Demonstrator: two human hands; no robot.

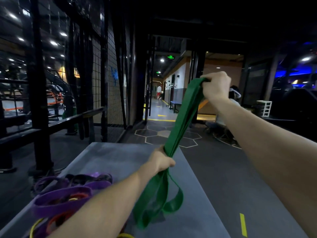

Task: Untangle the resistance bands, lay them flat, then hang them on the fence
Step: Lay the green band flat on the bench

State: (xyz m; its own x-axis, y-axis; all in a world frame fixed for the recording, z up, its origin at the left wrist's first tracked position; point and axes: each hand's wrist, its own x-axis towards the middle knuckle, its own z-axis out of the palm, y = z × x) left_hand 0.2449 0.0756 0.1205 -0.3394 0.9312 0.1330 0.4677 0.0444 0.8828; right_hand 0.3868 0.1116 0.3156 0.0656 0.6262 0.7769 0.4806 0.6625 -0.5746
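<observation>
The folded green rubber resistance band (181, 121) is being gripped by the right hand (216, 86) above and the left hand (161, 160) below; its hanging loops should be shaken free.

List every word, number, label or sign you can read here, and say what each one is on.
No text is legible.
Green lit sign over the corridor: glowing symbols, too small and blurred to read.
Second green lit sign farther down: unreadable.
Green band, purple bands: no print visible.

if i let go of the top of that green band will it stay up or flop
Likely flop: below the left hand the green band hangs in limp loops. It looks taut only between the left hand and the right hand. Probably light, and its strands may tangle again.
</observation>
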